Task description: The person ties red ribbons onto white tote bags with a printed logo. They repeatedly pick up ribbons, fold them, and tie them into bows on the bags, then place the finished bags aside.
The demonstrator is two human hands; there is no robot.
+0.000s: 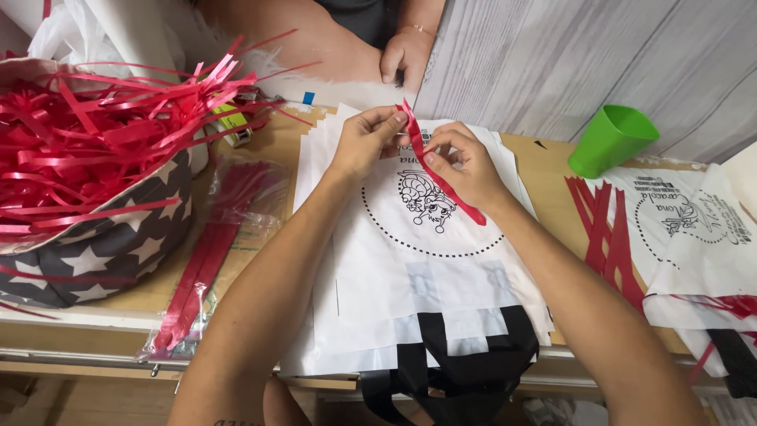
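Note:
My left hand [364, 142] and my right hand [467, 167] both pinch one red ribbon strip [453, 194], which runs slanting from the left fingertips down past the right palm. The hands hover over a stack of white bags [410, 268] with a dotted circle and a black drawing printed on the top one. Black handles [465, 363] hang over the table's near edge.
A star-patterned fabric basket [118, 244] heaped with red ribbon strips [95, 142] stands at left. Beside it lies a clear packet of red strips [213, 252]. A green cup [611, 140] lies tipped at right, near more strips [607, 237] and printed bags [702, 229]. Another person's hand [406, 54] rests across the table.

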